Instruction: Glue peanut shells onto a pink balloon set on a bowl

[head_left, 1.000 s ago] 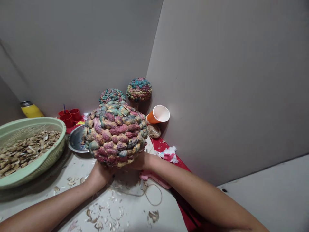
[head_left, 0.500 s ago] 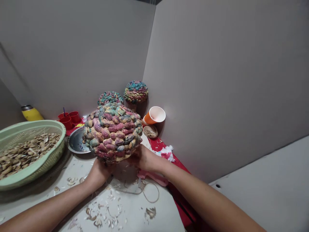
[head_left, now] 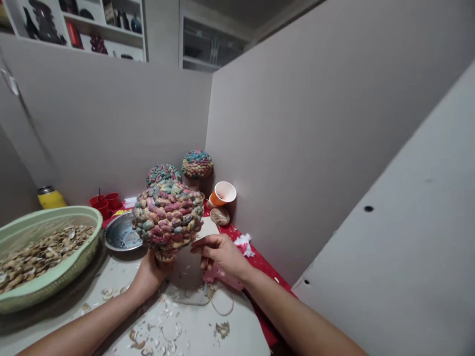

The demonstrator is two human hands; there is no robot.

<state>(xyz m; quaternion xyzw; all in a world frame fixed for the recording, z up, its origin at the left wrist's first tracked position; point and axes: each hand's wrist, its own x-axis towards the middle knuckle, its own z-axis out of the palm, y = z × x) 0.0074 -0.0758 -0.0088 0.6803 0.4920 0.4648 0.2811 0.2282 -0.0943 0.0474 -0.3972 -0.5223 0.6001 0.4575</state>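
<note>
Under the knobbly ball (head_left: 168, 215), the left hand (head_left: 151, 274) grips its base (head_left: 165, 257), steadiness seemingly called for; the right hand (head_left: 224, 255), half-open, hovers at four o'clock.

Plain grey panels (head_left: 111, 113) meet in a corner behind the pale desk (head_left: 245, 329), which has red cloth (head_left: 272, 277) along its right side. Above the left panel, white shelves (head_left: 104, 30) hold dark and red vases, beside a cabinet (head_left: 202, 44) with glass-like doors. The light is dim.
</note>
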